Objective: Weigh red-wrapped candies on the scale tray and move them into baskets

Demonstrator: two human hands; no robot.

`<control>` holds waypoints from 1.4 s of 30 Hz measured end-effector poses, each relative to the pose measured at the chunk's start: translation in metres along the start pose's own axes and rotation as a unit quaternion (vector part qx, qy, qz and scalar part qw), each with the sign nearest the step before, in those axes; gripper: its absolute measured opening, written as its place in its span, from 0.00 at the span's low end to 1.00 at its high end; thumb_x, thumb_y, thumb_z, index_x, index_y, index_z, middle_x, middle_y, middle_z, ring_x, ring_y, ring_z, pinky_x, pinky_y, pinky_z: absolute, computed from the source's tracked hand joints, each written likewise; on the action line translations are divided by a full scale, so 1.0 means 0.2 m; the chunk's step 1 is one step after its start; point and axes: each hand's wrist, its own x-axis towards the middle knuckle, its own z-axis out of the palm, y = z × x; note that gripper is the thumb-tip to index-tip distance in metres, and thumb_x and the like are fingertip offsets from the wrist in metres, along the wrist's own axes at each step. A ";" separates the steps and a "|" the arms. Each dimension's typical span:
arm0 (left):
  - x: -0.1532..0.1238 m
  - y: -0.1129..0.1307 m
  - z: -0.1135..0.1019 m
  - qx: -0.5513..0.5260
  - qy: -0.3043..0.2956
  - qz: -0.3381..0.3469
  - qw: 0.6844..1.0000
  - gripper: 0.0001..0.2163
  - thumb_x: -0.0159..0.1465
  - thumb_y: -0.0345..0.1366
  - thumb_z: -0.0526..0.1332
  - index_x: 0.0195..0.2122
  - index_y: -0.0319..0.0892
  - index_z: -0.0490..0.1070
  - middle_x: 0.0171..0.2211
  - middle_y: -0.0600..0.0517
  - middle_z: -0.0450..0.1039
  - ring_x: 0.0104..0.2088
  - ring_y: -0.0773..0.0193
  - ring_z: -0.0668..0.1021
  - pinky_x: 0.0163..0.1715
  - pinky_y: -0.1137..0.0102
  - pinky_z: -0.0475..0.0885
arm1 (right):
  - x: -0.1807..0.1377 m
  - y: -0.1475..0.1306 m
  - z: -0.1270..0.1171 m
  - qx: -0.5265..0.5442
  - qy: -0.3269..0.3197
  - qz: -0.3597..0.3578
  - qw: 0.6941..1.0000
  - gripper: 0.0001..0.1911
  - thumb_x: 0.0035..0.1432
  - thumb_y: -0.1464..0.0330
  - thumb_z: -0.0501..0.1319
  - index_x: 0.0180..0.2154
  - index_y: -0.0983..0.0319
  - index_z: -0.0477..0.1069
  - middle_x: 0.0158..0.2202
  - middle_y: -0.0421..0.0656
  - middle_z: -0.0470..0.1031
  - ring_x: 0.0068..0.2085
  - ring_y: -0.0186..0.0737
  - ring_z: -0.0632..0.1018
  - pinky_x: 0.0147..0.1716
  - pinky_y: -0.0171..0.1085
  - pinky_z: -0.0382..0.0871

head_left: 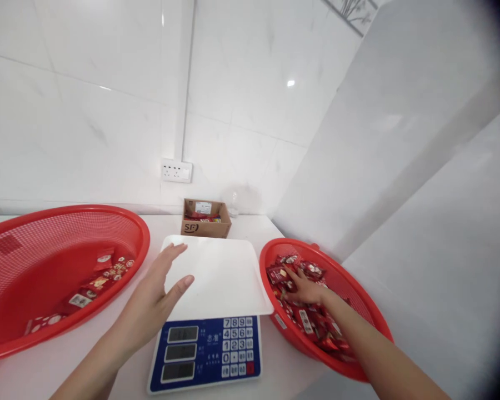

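My left hand [157, 294] lies open, fingers stretched, at the left edge of the white weighing tray [229, 278] of an electronic scale [208, 353], and holds nothing. My right hand [302, 289] reaches into the smaller red mesh basket [358, 289] on the right, its fingers down among several red snack packets [312, 322]. Whether it grips one is hidden. A large red mesh basket [33, 244] on the left holds several packets [104, 278] along its near right side.
A small open cardboard box [206, 219] with red packets stands at the back by the tiled wall, beside a clear bottle [234, 205]. A wall socket [177, 170] sits above it. A white panel rises on the right behind the small basket.
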 end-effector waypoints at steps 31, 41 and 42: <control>-0.05 0.09 -0.02 -0.096 -0.127 -0.044 0.986 0.22 0.66 0.47 0.53 0.59 0.44 0.62 0.61 0.44 0.64 0.59 0.48 0.69 0.53 0.55 0.68 | -0.43 -0.59 -0.19 0.429 0.199 -0.135 0.870 0.25 0.55 0.45 0.55 0.39 0.60 0.64 0.14 0.29 0.56 0.15 0.31 0.58 0.15 0.30 0.51; -0.05 0.10 0.03 -0.300 -0.095 -0.022 0.949 0.15 0.66 0.44 0.54 0.44 0.40 0.72 0.43 0.45 0.77 0.42 0.57 0.77 0.44 0.64 0.71 | -0.53 -1.14 0.09 0.457 0.021 -0.323 0.829 0.25 0.57 0.47 0.56 0.40 0.63 0.64 0.17 0.30 0.58 0.17 0.28 0.57 0.16 0.29 0.52; -0.04 0.10 0.03 -0.302 -0.077 -0.028 0.950 0.15 0.66 0.45 0.54 0.41 0.39 0.73 0.39 0.46 0.78 0.39 0.58 0.77 0.42 0.65 0.71 | -0.53 -1.15 0.10 0.453 0.013 -0.333 0.827 0.24 0.59 0.48 0.56 0.42 0.63 0.64 0.19 0.31 0.59 0.17 0.27 0.57 0.16 0.29 0.52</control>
